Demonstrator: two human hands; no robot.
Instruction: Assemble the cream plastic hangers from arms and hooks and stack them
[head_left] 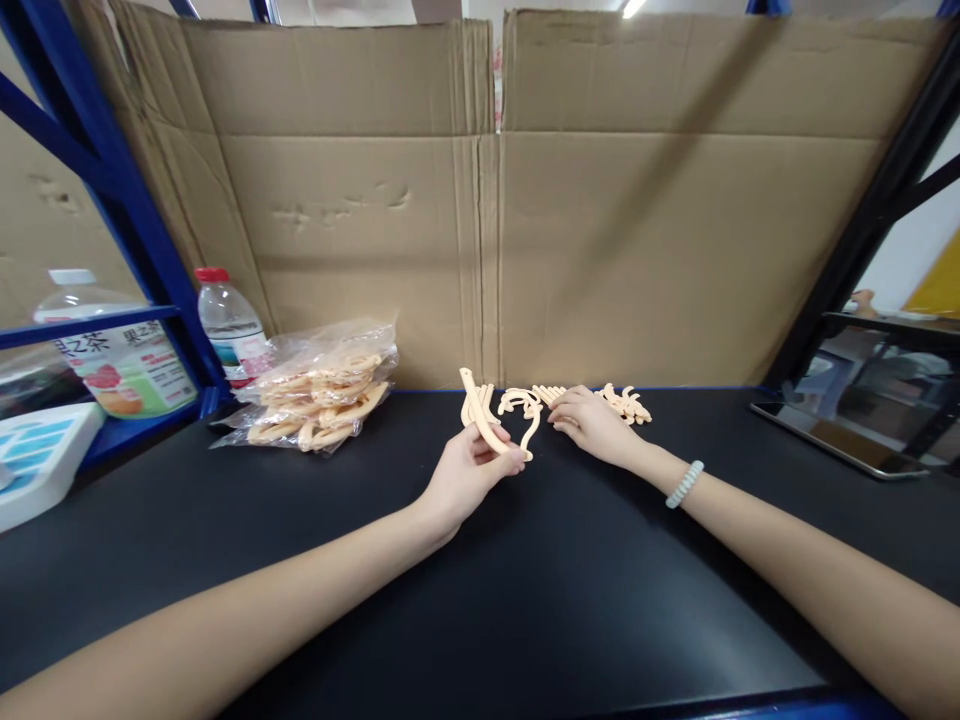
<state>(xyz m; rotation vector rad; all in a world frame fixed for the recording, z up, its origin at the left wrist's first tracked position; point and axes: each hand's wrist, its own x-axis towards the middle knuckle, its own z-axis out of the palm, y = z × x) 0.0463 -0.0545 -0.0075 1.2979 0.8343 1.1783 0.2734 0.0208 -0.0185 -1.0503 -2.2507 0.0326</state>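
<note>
Pinched in my left hand [480, 470] is a long, curved, peach-coloured strip [480, 415] with a small hole near its upper end, together with a thinner S-shaped piece [532, 430] joined or held at the lower end. Behind that hand, similar curved strips [487, 398] lie on the black table. My right hand [596, 430] reaches over the back of the table, fingers stretched towards a row of short peach sticks [549, 393]; whether it touches them I cannot tell. Arched pieces [517, 398] rest between the hands. Small knobbly pieces [626, 402] lie behind my right hand.
A clear plastic bag [319, 390] full of peach-coloured parts lies at the back left. Beside it stand a red-capped bottle [231, 325] and a larger labelled bottle [124, 360]. A tablet-like device [840, 440] lies on the right. Cardboard panels [360, 230] wall the back.
</note>
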